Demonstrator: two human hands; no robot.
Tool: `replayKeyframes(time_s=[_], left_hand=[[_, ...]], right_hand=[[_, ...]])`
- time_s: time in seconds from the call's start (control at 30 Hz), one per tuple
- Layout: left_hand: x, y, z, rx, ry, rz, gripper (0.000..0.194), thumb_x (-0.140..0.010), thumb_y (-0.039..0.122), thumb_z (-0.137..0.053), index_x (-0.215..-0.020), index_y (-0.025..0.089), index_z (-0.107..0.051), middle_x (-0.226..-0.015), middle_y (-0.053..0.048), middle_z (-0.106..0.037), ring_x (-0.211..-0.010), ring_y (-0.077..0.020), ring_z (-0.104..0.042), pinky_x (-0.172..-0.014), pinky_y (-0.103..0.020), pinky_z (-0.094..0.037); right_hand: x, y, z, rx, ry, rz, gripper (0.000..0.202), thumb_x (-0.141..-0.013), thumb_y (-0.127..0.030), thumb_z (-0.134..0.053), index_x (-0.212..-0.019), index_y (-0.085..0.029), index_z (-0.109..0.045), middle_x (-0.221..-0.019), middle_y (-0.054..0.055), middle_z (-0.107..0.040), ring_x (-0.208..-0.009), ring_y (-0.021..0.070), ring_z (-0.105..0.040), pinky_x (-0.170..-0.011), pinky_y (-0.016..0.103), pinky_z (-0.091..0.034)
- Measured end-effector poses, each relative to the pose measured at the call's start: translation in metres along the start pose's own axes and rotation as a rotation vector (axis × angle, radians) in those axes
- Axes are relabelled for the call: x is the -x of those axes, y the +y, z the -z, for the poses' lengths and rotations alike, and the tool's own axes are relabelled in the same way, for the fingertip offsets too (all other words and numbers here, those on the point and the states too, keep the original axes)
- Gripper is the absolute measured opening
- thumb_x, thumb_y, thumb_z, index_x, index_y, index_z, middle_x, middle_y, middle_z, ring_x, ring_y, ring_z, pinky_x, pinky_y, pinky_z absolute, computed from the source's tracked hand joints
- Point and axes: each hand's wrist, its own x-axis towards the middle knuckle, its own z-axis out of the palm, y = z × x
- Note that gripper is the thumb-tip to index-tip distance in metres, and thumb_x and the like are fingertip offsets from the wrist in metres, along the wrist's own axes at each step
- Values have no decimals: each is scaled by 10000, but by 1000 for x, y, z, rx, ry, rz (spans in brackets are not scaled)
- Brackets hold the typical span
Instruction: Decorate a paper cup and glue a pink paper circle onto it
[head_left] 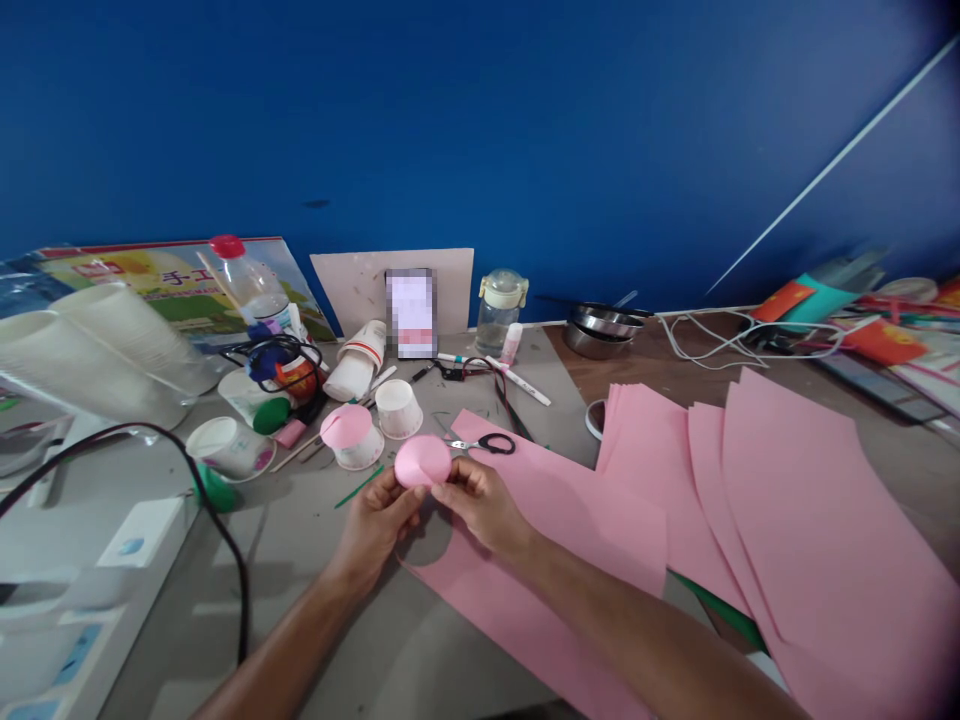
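Between my two hands is a small round of pink paper [422, 460], with an overlapping seam running toward its near edge. The fingers of my left hand [386, 520] pinch its left side. My right hand [480, 497] grips the near right edge, thumb on top. Just behind the paper lie small scissors [486, 443] with black handles, resting on a large pink sheet [555, 510] that has a rounded cutout near my hands. A paper cup [356, 448] topped with pink paper stands to the left, and a plain white paper cup [399, 410] stands beyond.
Fanned pink sheets [817, 500] cover the right side. Stacked paper cups [112, 350], a plastic bottle [251, 285] and a tipped cup [225, 447] crowd the left. A phone [412, 312] leans at the back beside a lidded jar [502, 305]. A black cable [241, 580] curves across the left.
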Motion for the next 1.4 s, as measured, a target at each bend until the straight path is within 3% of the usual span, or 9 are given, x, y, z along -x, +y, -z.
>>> replayKeyframes(time_s=[0.2,0.33,0.53,0.8,1.13,1.4], left_hand=[[1,-3,1,101,-48,12,436,-583,478,-846,-784,150,-641,-473,61,-526,-404,-37,-356,-393,-159,-234],[0,-3,4,200,-71,12,364,-648,441,-825,-777,161,-630,-496,56,-527,-433,-40,-376,-414,-155,-230],[1,1,3,325,-110,4,359,-643,435,-834,-713,149,-628,-611,39,-558,-476,-46,-426,-491,-191,-341],[1,-2,2,313,-167,35,306,-643,355,-843,-764,140,-663,-600,40,-528,-483,-52,-417,-486,-203,-308],[-1,-3,3,256,-172,44,319,-623,368,-846,-800,132,-726,-576,25,-529,-487,-50,-373,-470,-195,-270],[-2,-4,1,183,-142,71,322,-582,378,-863,-696,116,-714,-503,35,-486,-458,-50,-340,-441,-202,-221]], right_hand=[[-1,-4,4,-139,-11,-108,235,-655,-344,-738,-646,-184,-566,-510,-69,-456,-441,68,-334,-435,233,-239],[-3,-8,9,-249,-27,-100,263,-665,-332,-756,-618,-171,-553,-519,-55,-491,-444,56,-343,-442,230,-227],[-3,-9,9,-248,-47,-143,252,-658,-314,-767,-632,-161,-569,-534,-52,-515,-436,45,-352,-441,220,-216],[-2,-7,6,-224,-26,-166,226,-643,-284,-732,-610,-168,-540,-515,-67,-498,-404,39,-349,-419,217,-222],[-1,-5,5,-130,-39,-201,152,-656,-272,-674,-661,-188,-548,-485,-84,-442,-406,53,-314,-420,226,-192],[1,-3,5,-63,-62,-204,141,-665,-268,-676,-681,-197,-555,-470,-88,-418,-408,63,-310,-427,230,-210]])
